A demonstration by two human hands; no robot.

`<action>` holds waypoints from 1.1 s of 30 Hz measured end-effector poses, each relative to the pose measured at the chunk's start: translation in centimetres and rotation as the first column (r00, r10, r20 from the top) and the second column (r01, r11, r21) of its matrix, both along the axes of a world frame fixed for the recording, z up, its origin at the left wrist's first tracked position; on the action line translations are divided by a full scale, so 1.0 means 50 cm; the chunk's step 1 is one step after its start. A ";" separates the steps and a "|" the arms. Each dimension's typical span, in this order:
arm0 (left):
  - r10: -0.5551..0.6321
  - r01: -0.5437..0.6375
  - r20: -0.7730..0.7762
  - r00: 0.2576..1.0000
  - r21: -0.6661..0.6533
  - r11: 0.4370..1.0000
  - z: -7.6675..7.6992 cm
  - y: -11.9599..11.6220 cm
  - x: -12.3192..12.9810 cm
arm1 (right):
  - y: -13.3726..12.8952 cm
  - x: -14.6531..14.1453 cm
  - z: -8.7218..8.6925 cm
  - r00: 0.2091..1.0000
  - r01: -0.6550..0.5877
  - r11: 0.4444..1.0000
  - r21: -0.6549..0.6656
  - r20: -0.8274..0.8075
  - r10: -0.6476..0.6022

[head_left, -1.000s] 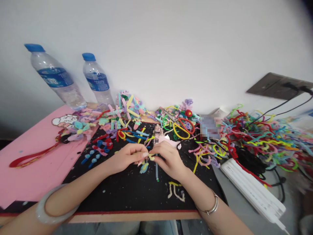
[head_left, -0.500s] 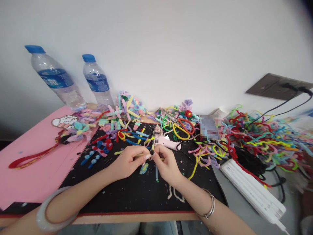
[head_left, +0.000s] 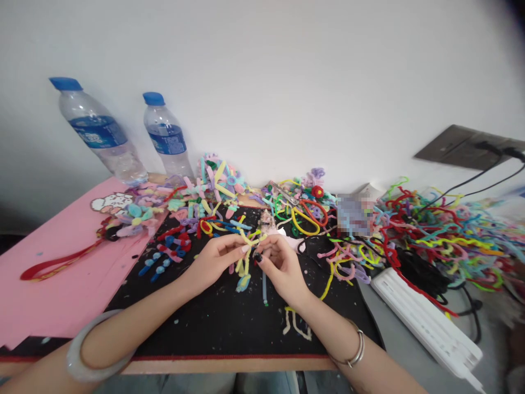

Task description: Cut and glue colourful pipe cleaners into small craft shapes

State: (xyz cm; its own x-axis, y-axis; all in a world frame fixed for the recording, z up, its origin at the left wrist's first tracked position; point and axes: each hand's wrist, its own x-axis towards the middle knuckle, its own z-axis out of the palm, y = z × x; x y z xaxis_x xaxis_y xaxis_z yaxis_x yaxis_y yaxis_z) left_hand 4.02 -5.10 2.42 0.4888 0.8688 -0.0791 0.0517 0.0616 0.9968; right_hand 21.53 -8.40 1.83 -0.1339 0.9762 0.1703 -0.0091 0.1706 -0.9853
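Observation:
Above the black mat, both my hands meet at a piece of pale yellow pipe cleaners, bent into several crossing arms. My left hand pinches it between thumb and fingers from the left. From the right, my right hand holds it with curled fingers, the dark-nailed thumb below. Just beneath them lies a blue and yellow pipe-cleaner piece. A pink glue gun rests behind my right hand, partly hidden by it.
Two water bottles lean at the wall. Finished pipe-cleaner pieces are piled behind the mat. On the right are a tangle of loose pipe cleaners and a white power strip. Pink paper covers the left side.
My fingertips have moved slightly apart and turned, so the yellow pipe cleaners now show crossing between them. The whole view has shifted a little.

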 end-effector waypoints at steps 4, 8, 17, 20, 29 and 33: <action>0.061 -0.059 0.035 0.998 -0.042 0.997 0.000 -0.001 0.002 | -0.004 -0.010 -0.008 0.999 -0.019 1.000 -0.021 0.049 0.020; 0.066 -0.065 0.029 0.997 -0.024 0.998 0.004 0.000 0.003 | -0.006 -0.012 -0.006 0.994 -0.035 0.999 -0.001 0.100 0.035; -0.018 0.059 0.230 0.973 -0.169 0.984 -0.010 0.002 -0.010 | -0.004 -0.007 -0.005 0.993 0.033 0.999 0.034 0.115 -0.037; -0.041 0.133 0.355 0.934 -0.241 0.961 -0.008 0.005 -0.012 | -0.003 -0.005 -0.006 0.992 0.050 0.998 0.035 0.115 -0.053; -0.017 0.023 0.042 0.999 -0.138 0.990 -0.008 0.012 -0.014 | -0.005 -0.004 0.002 0.976 0.060 0.996 0.068 0.206 -0.073; -0.029 0.027 -0.009 1.000 -0.111 0.993 0.001 0.011 -0.010 | -0.004 0.000 0.000 0.971 0.082 0.994 0.066 0.218 -0.095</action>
